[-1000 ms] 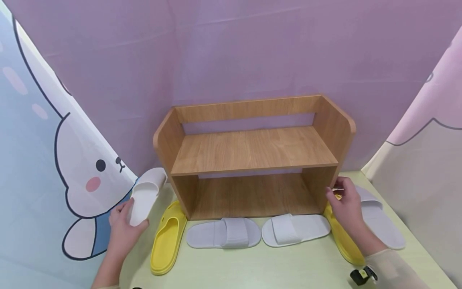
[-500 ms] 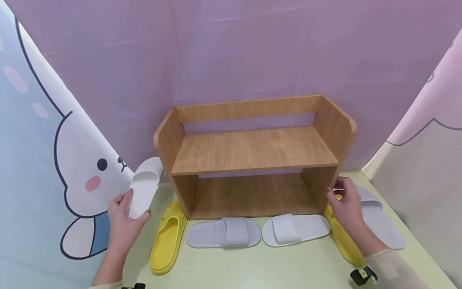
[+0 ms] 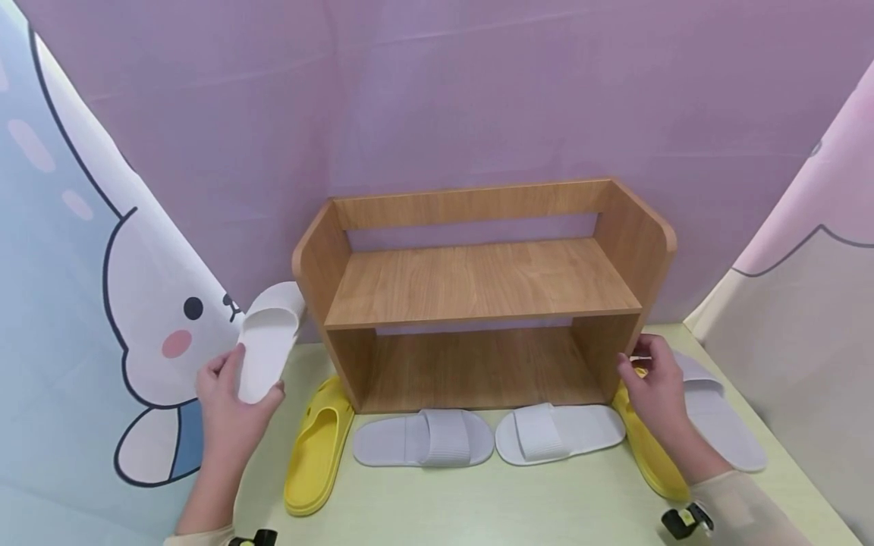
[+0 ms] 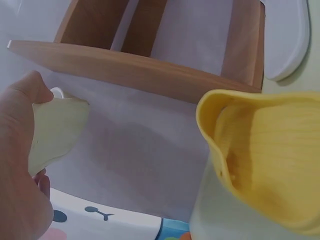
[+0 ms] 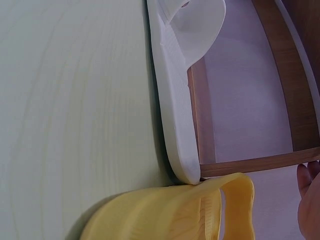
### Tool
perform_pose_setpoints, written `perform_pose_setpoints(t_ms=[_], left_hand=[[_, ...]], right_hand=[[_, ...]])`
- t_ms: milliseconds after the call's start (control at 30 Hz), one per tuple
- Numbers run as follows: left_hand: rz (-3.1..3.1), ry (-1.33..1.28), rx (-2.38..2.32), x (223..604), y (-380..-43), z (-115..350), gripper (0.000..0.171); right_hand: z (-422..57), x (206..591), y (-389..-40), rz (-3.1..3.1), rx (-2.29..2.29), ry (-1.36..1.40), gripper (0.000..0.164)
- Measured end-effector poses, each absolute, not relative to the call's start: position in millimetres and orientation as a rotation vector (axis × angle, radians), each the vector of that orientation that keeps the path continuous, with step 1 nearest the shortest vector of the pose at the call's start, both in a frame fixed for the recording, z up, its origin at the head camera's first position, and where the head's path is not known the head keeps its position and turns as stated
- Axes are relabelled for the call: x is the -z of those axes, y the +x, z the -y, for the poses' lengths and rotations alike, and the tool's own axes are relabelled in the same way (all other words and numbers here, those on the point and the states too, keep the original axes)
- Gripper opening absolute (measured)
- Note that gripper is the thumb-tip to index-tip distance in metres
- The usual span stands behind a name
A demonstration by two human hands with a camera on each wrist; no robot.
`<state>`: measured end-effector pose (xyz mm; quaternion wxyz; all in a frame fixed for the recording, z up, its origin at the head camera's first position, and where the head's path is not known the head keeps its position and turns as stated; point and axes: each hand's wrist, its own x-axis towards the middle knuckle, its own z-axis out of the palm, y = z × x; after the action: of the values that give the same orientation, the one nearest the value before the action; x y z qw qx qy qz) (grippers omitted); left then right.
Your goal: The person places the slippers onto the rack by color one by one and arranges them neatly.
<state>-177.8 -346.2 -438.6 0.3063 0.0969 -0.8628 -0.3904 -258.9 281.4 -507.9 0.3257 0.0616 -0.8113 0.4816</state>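
Pale table (image 3: 423,508), purple cloth (image 3: 464,98) on the far side.
Left hand (image 3: 228,409) pinches a white slipper (image 3: 262,364); right hand (image 3: 658,390) by the shelf's (image 3: 478,280) right side, grip I can't tell.

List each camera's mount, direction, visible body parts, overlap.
Head: on head, facing forward and down at shelf; left hand, right hand, forearms show.
Left wrist: on wrist, facing held slipper, left clog, shelf side; left hand at left edge.
Right wrist: on wrist, facing resting white slipper, right clog, shelf; right hand at right edge.
Head and left wrist share the held slipper.

Pale slipper (image 4: 60,127) in left fingers (image 4: 34,90)
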Motion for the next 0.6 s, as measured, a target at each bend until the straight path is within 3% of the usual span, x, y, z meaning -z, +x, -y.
perform_pose_setpoints(t_ms=[600], left_hand=[[2.129,0.275,1.037,403.4,-170.2,335.2,0.082]], right_hand=[[-281.4,510.4,-260.9,2.105,-1.256,0.205,0.032]])
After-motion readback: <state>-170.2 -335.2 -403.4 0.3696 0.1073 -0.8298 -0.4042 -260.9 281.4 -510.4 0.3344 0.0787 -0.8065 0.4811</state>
